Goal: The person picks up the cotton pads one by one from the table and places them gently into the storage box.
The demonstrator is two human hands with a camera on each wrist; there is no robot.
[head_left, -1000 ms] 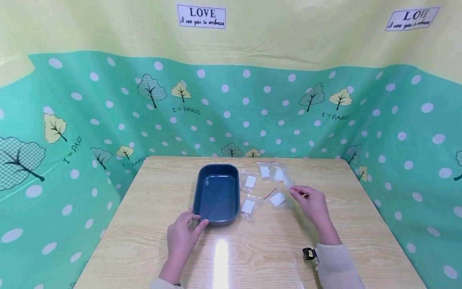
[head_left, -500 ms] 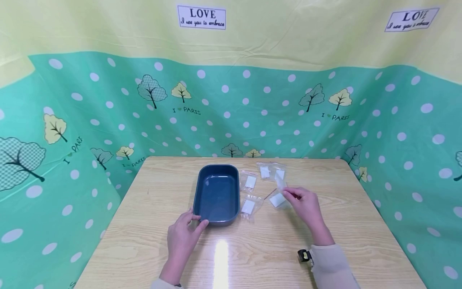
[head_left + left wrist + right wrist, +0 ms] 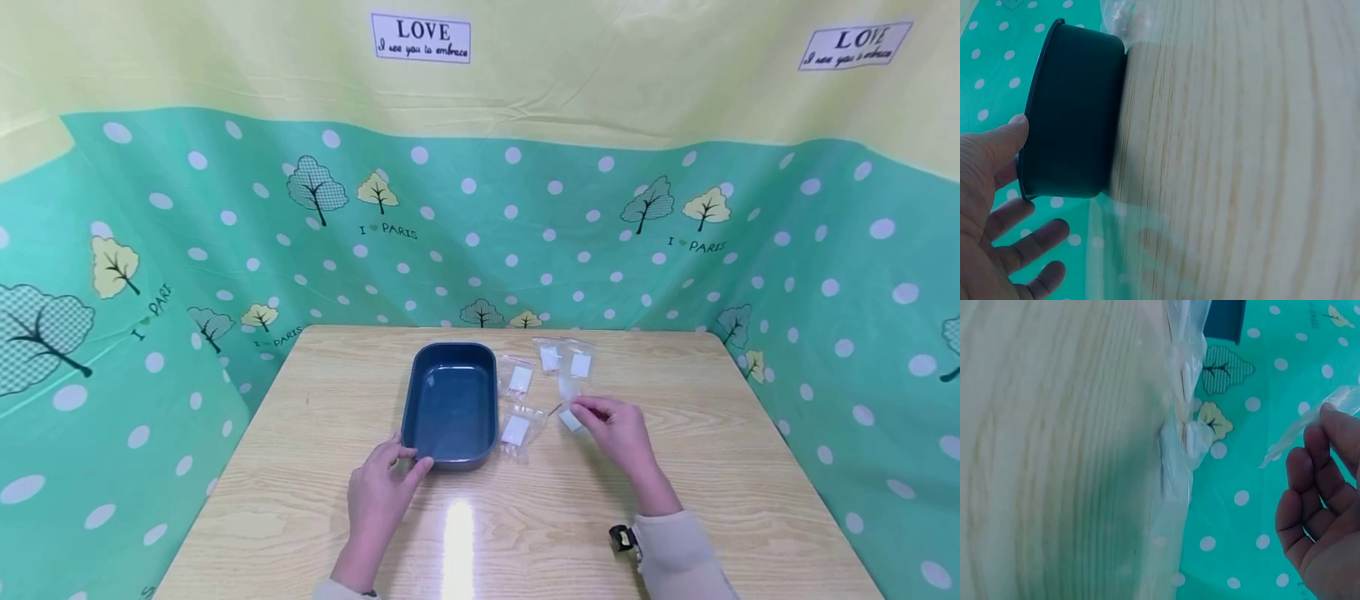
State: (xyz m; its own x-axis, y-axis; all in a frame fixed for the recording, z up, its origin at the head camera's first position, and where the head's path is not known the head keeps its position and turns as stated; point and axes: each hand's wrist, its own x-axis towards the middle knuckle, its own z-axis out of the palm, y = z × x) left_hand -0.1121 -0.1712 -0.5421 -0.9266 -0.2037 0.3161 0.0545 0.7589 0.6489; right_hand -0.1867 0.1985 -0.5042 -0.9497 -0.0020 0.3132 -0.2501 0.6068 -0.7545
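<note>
My left hand (image 3: 378,492) pinches the near left corner of a deep dark blue rectangular dish (image 3: 452,458) between thumb and index finger; in the left wrist view its other fingers (image 3: 1038,244) stand apart from the wall. My right hand (image 3: 617,429) pinches a clear plastic zip bag (image 3: 569,387) at its edge, and the thin film (image 3: 1291,440) hangs above the table in the right wrist view. Beneath that hand lies a zip bag with a white square (image 3: 570,419), partly covered by the fingers. The dish holds nothing.
Right of the dish lie more zip bags with white squares: one by its wall (image 3: 520,379), a nearer one (image 3: 515,430), and two at the back, a left bag (image 3: 550,358) and a right bag (image 3: 581,364). A green polka-dot curtain (image 3: 510,233) surrounds the wooden table (image 3: 300,467).
My right hand has moved left and slightly nearer with the pinched zip bag, now over the bag lying below it. The left hand and the dish have stayed in place.
</note>
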